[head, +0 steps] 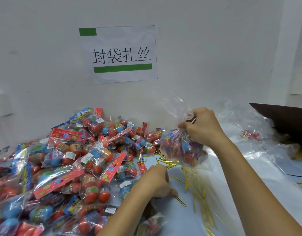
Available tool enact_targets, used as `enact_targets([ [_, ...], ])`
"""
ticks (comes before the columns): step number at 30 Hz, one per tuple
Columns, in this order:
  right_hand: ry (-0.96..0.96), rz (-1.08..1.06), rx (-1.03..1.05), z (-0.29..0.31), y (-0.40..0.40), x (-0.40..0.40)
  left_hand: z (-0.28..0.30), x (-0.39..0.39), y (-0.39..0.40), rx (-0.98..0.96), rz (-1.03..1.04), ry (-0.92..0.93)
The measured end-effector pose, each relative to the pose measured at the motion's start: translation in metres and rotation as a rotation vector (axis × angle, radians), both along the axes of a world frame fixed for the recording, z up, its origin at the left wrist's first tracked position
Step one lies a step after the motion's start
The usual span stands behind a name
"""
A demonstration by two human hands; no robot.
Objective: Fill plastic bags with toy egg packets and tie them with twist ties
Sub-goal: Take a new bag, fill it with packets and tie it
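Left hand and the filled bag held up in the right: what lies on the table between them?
In the head view, loose gold twist ties lie scattered on the table between the left hand, which pinches one tie, and the filled bag gripped by the right hand.

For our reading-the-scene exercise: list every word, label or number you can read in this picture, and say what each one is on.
"封袋扎丝": large black characters on the white paper sign on the wall, between two green bars.
White stickers on the toy egg packets: print too small to read.
Coloured header cards on the packets: flower patterns only, no legible words.
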State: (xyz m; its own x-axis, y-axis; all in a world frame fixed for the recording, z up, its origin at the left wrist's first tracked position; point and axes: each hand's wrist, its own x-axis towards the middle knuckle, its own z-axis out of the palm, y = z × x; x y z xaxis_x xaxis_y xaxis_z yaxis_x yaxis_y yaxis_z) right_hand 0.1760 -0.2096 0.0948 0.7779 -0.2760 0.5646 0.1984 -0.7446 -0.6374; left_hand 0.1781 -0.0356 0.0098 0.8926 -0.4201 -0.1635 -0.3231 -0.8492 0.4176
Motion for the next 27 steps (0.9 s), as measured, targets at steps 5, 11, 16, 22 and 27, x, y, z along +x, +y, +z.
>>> enact_targets([
  [5,-0.006,-0.023,0.007,0.001,-0.006,-0.002,0.006,0.008,0.008,-0.068,-0.029,-0.01],
  [11,0.003,-0.026,0.005,0.002,-0.006,-0.004,0.014,0.013,0.018,-0.109,-0.075,0.057],
  [16,0.008,-0.019,0.004,0.002,-0.003,-0.003,0.038,0.015,0.04,-0.272,-0.09,0.068],
  [22,0.067,0.024,0.02,0.0,0.003,-0.002,0.061,0.017,0.07,-0.557,-0.102,0.149],
  [27,0.114,0.1,0.053,0.002,0.009,-0.004,0.075,0.018,0.081,-0.747,0.077,0.013],
])
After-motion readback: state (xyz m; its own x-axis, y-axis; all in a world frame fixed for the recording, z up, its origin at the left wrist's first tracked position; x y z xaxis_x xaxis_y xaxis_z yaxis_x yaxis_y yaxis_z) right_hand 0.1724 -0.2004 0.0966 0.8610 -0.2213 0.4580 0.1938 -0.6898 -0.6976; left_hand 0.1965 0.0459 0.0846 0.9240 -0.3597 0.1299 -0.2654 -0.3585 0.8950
